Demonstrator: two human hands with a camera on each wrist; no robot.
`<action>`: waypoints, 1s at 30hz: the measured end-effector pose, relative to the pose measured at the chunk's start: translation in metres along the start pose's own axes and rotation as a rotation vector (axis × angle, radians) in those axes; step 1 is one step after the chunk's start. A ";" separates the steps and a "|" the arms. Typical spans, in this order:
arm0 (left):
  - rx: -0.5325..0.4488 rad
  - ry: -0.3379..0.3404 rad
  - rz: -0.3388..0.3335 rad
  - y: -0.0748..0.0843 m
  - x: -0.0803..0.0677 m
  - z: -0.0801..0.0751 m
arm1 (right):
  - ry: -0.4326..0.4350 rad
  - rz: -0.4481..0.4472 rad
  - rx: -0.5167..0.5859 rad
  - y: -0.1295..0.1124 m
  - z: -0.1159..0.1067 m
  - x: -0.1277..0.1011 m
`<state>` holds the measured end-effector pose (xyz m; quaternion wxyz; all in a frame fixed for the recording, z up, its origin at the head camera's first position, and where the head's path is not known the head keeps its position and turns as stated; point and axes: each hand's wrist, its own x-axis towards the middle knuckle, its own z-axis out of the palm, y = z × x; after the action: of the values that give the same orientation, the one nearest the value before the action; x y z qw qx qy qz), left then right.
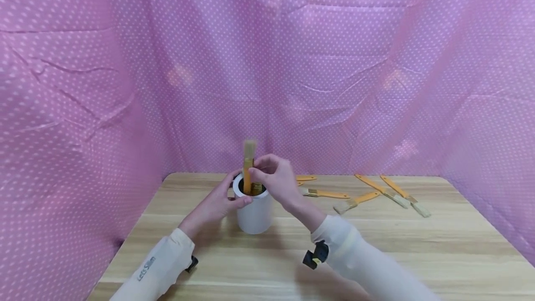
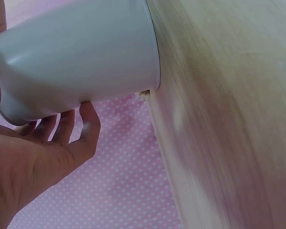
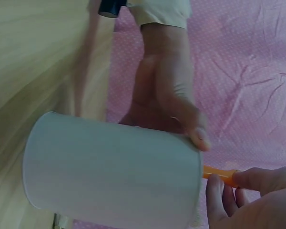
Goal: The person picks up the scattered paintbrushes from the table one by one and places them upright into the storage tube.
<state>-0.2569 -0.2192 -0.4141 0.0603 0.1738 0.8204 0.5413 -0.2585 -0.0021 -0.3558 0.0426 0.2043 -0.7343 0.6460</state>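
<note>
White cup (image 1: 254, 215) with orange-handled brush (image 1: 248, 171) upright inside.

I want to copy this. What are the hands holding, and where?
The right hand pinches an orange-handled brush by its handle, above the white cup. The left hand grips the cup's side near the rim.

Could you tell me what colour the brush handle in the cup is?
Orange; the brush handle shows best in the head view.
</note>
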 end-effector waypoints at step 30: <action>0.026 -0.005 0.069 -0.005 0.004 -0.002 | 0.046 -0.157 -0.292 0.012 -0.060 -0.005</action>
<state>-0.2624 -0.2213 -0.4172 0.0412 0.2040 0.8208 0.5319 -0.2704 0.0584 -0.3589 0.1389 0.2380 -0.8009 0.5316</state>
